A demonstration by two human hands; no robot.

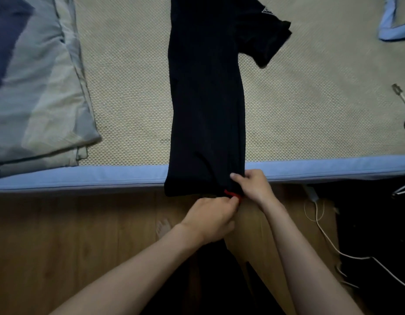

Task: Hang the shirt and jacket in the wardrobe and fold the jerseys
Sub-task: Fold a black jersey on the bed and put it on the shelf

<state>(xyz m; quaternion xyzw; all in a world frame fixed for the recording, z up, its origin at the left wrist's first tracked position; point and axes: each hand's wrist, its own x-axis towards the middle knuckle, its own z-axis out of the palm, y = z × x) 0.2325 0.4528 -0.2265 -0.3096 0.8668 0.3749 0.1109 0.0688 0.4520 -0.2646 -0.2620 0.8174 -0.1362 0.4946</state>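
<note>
Head view: black jersey (207, 98) lies lengthwise on the bed (128, 87), one sleeve out, its hem overhanging the bed's blue edge. Both grips pinch that hem: left hand (210, 218) just below the edge, right hand (253, 186) at the hem's corner.

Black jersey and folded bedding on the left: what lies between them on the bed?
Nothing: in the head view only bare woven mat separates the bedding from the jersey.
</note>
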